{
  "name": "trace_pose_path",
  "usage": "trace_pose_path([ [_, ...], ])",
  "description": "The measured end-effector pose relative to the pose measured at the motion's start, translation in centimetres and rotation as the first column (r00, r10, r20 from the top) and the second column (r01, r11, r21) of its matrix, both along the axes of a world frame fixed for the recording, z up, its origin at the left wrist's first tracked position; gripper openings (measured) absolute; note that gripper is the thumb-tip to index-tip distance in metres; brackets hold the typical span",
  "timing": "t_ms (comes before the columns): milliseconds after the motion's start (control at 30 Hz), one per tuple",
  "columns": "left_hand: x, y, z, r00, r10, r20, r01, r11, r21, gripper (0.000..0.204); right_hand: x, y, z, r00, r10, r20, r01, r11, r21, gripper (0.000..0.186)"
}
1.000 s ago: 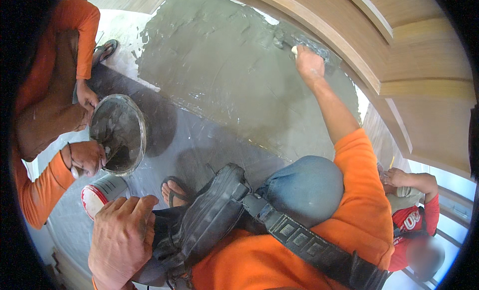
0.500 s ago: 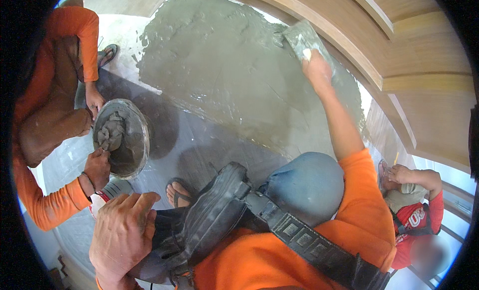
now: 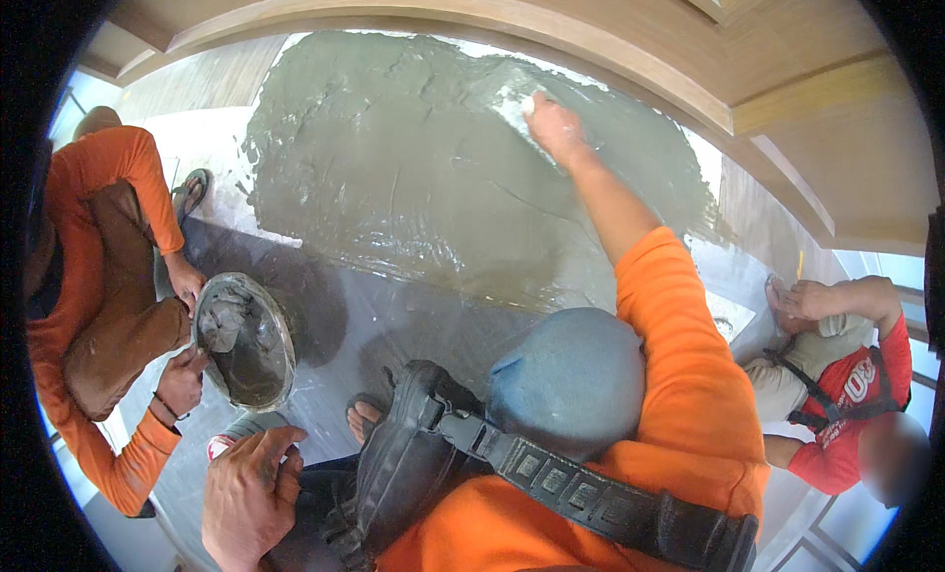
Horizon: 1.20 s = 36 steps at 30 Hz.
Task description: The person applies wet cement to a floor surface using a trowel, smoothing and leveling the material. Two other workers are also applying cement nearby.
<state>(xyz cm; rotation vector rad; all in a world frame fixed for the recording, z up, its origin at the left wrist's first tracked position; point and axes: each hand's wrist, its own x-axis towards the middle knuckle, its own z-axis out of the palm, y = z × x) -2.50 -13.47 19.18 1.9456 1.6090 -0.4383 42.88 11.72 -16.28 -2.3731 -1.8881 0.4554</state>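
Grey mortar (image 3: pixel 394 188) is spread far-centre; trowel (image 3: pixel 513 106), on its far rt, is gripped by right hand (image 3: pixel 558 131). Left hand (image 3: pixel 249 498), near left, is half-curled; contents can't be told. Trowel best kept approx. flat w/ even pressure.

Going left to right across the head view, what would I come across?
A co-worker's orange sleeve, a bucket of grey mix, a sandaled foot, the trowel in the right hand, another person's red shirt.
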Motion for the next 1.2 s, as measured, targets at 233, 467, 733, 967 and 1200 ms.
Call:
trace_pose_path([
  [233, 0.0, 0.7, 0.0, 0.998, 0.040, 0.049, -0.038, 0.998, -0.048, 0.024, 6.1, -3.4, -2.2, 0.957, -0.278, -0.077, 0.283, 0.957, 0.066, 0.047],
  [467, 0.9, 1.8, -1.4, 0.997, -0.051, 0.050, 0.051, 0.999, -0.013, 0.025, 1.2, -3.5, -0.3, 0.991, -0.114, -0.076, 0.114, 0.993, -0.009, 0.047],
  [733, 1.3, 1.9, -1.3, 1.000, -0.026, 0.013, 0.026, 0.998, -0.050, 0.025, 8.4, -4.2, -1.5, 0.953, -0.281, -0.111, 0.284, 0.959, 0.014, 0.047],
  [967, 1.9, 2.2, -1.0, 1.000, -0.025, 0.013, 0.026, 0.997, -0.075, 0.025, 7.4, -7.7, -0.5, 0.942, -0.297, -0.157, 0.305, 0.952, 0.032, 0.048],
  [1200, 2.6, 3.2, -2.2, 1.000, -0.010, 0.027, 0.013, 0.995, -0.095, 0.026, 1.1, 0.1, 0.0, 0.966, -0.139, -0.219, 0.149, 0.988, 0.028, 0.046],
])
